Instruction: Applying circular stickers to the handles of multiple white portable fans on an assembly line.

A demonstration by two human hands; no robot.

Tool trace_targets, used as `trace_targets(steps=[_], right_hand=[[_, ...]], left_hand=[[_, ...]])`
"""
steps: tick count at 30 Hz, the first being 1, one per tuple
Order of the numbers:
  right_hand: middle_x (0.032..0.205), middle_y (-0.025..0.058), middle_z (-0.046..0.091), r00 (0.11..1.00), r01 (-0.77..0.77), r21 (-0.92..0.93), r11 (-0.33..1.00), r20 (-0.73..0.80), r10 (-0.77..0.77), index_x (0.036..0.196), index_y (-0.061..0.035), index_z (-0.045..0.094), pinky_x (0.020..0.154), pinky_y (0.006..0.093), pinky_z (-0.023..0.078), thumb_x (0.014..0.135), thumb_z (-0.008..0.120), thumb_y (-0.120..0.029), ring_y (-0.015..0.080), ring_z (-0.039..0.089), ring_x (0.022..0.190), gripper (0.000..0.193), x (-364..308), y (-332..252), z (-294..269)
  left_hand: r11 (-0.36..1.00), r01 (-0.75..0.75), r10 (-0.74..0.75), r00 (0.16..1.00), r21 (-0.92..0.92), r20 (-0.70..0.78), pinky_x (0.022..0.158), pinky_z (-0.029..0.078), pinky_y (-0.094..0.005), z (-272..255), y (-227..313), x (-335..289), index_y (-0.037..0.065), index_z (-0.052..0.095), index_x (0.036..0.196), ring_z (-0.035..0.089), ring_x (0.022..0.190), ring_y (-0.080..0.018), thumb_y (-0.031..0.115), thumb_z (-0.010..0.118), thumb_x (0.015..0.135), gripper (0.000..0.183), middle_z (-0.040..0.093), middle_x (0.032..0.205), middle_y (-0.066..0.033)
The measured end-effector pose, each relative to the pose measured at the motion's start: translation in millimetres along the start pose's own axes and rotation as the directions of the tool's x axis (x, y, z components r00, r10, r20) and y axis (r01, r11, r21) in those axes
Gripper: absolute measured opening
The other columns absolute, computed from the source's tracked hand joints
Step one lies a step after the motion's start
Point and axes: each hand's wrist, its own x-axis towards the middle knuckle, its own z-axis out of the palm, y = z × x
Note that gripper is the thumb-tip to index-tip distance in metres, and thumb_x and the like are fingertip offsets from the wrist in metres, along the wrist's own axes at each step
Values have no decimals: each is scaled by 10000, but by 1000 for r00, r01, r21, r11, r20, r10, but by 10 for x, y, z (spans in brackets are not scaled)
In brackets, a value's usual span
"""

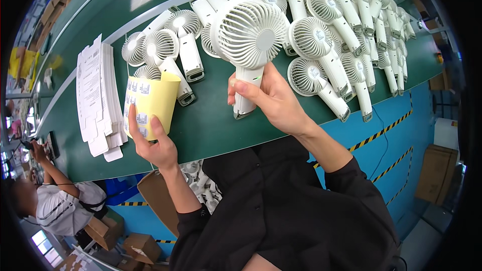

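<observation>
My right hand [273,95] grips a white handheld fan [249,32] by its handle, thumb across the front. The fan stands upright above the table, its round slatted head at the top and a small green light on the handle. Lower left, my left hand [156,145] holds a curled yellow sheet of labels [168,98]. Its thumb and index finger lie over the printed labels; the other fingers are hidden. Behind the sheet, several similar fans [160,47] lie on the green table [216,130].
Many more white fans [321,40] are piled across the back and right. Flat white printed cartons [95,95] are stacked at left. Below the table edge, an open cardboard box [158,195] contains white pieces. A person [65,206] sits at the lower left.
</observation>
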Motion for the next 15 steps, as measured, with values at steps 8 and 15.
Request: trace_targets(steps=[8,15], right_hand=[[983,86,608,999,-31,17,999,21,31,1214,9,419,756,308,524,952,611,-138,151,632,859,357,18,-13,34],[949,81,635,971,-237,-746,623,-165,172,953,14,602,641,285,475,824,771,-178,121,596,732,286,-101,64,-82]], left_hand=[[1000,9,-9,1000,-16,-9,877,508,-341,-34,-6,14,-38,498,1340,631,1019,-252,83,588,932,435,604,1229,-201],[992,-17,27,997,-126,74,881,492,-305,-142,-5,95,-13,530,1322,633,1008,-201,21,644,885,453,640,1187,-160]])
